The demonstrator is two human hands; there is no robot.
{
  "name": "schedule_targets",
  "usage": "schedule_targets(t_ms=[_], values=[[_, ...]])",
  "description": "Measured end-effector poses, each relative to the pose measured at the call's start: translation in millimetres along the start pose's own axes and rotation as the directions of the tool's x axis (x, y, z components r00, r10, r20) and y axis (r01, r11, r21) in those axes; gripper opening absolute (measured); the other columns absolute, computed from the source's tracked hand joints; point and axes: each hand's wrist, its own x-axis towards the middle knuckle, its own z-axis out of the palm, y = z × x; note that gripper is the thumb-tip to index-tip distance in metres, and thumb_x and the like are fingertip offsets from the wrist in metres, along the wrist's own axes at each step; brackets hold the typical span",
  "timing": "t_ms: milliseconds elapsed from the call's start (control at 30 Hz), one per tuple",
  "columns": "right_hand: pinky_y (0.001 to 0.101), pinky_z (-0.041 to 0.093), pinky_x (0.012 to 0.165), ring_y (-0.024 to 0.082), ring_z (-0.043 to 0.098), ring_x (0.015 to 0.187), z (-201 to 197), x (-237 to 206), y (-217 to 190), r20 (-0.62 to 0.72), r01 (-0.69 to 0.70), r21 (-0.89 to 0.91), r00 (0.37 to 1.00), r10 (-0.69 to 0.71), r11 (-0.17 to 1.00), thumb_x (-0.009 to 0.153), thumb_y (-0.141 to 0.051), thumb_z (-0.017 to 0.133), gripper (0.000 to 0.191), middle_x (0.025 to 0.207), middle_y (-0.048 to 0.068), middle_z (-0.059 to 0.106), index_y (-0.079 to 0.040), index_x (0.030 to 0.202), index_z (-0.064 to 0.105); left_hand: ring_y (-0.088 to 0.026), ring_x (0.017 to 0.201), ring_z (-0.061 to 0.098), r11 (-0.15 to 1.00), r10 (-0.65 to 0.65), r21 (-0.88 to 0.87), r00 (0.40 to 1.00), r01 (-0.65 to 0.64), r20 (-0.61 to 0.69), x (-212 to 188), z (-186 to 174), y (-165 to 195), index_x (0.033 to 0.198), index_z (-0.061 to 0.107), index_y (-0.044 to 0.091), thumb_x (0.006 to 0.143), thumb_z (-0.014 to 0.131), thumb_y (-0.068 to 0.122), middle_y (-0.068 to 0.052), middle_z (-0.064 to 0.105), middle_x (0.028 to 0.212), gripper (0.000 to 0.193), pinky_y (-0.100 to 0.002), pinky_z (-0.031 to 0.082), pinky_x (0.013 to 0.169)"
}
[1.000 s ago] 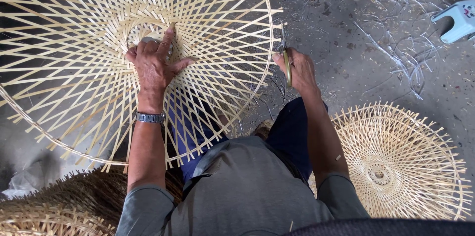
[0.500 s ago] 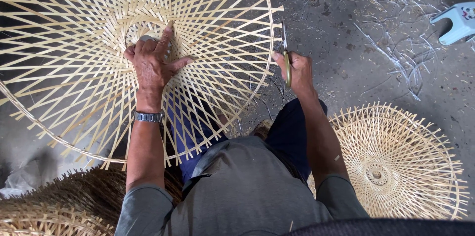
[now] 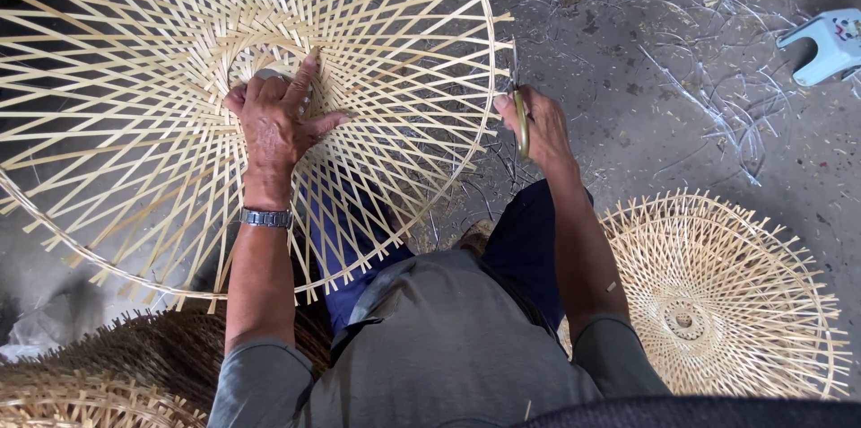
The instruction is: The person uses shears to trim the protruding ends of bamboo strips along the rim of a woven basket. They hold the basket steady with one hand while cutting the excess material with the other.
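Left hand (image 3: 276, 118) pressed flat, fingers spread, on a large round pale bamboo lattice frame (image 3: 134, 60); right hand (image 3: 535, 123) gripped brass-handled scissors (image 3: 521, 124) at its rim

Woven bamboo disc (image 3: 134, 60) cut off top and left (large one), tool blade in right hand (image 3: 538, 123) unclear

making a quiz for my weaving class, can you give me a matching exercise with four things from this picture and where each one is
Things:
1. large open-weave bamboo disc
2. smaller round woven bamboo piece
3. pale blue plastic stool
4. silver metal wristwatch

Places:
a. top right corner, on the floor
b. on the left wrist
c. under the left hand
d. on the floor by the right elbow

Pairs: 1-c, 2-d, 3-a, 4-b
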Motion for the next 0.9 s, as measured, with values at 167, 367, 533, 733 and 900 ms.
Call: schedule_targets(t_ms=[167, 367, 533, 733, 900], values=[[0.0390, 0.054, 0.055, 0.019, 0.065, 0.056, -6, -1, -6, 0.028, -0.043, -0.008, 0.999, 0.043, 0.999, 0.093, -0.077, 0.043, 0.071, 0.062, 0.004, 0.062, -0.010, 0.080, 0.061, -0.022, 0.097, 0.057, 1.000, -0.010, -0.024, 1.000, 0.011, 0.015, 0, -4, -2, 0.152, 0.062, 0.031, 0.071, 0.070, 0.085, 0.000, 0.058, 0.088, 0.097, -0.053, 0.033, 0.099], [0.0394, 0.056, 0.055, 0.019, 0.067, 0.055, -7, -1, -10, 0.026, -0.059, 0.024, 0.998, 0.058, 0.998, 0.092, -0.076, 0.048, 0.069, 0.061, 0.004, 0.064, -0.010, 0.079, 0.061, -0.022, 0.099, 0.058, 0.999, 0.004, -0.035, 1.000, -0.004, -0.015, 0, -4, -4, 0.151, 0.062, 0.030, 0.074, 0.069, 0.085, -0.001, 0.059, 0.091, 0.095, -0.052, 0.032, 0.100], [0.0343, 0.055, 0.051, 0.015, 0.065, 0.051, -7, -2, -14, 0.000, -0.052, 0.125, 0.999, 0.052, 0.991, 0.094, -0.069, 0.055, 0.062, 0.058, 0.003, 0.062, -0.011, 0.073, 0.061, -0.023, 0.099, 0.058, 0.999, -0.017, -0.045, 1.000, 0.017, 0.018, 1, -5, -2, 0.152, 0.062, 0.031, 0.073, 0.069, 0.084, -0.001, 0.058, 0.088, 0.096, -0.053, 0.032, 0.099], [0.0282, 0.046, 0.041, 0.011, 0.056, 0.042, -5, -6, -15, -0.081, 0.042, 0.150, 0.996, -0.030, 0.988, 0.097, -0.055, 0.066, 0.057, 0.050, 0.001, 0.054, -0.010, 0.064, 0.059, -0.022, 0.098, 0.058, 1.000, -0.007, -0.028, 1.000, 0.007, -0.002, -1, -7, -4, 0.153, 0.060, 0.032, 0.073, 0.068, 0.085, 0.000, 0.058, 0.087, 0.096, -0.053, 0.033, 0.100], [0.0309, 0.041, 0.037, 0.011, 0.052, 0.040, 3, -7, -12, -0.111, 0.089, 0.104, 0.991, -0.077, 0.991, 0.098, -0.051, 0.065, 0.052, 0.049, -0.001, 0.052, -0.009, 0.068, 0.063, -0.022, 0.089, 0.055, 0.998, -0.059, 0.004, 0.998, 0.059, 0.014, -4, 12, -6, 0.166, 0.039, 0.030, 0.081, 0.068, 0.090, -0.002, 0.056, 0.085, 0.108, -0.052, 0.034, 0.096]])
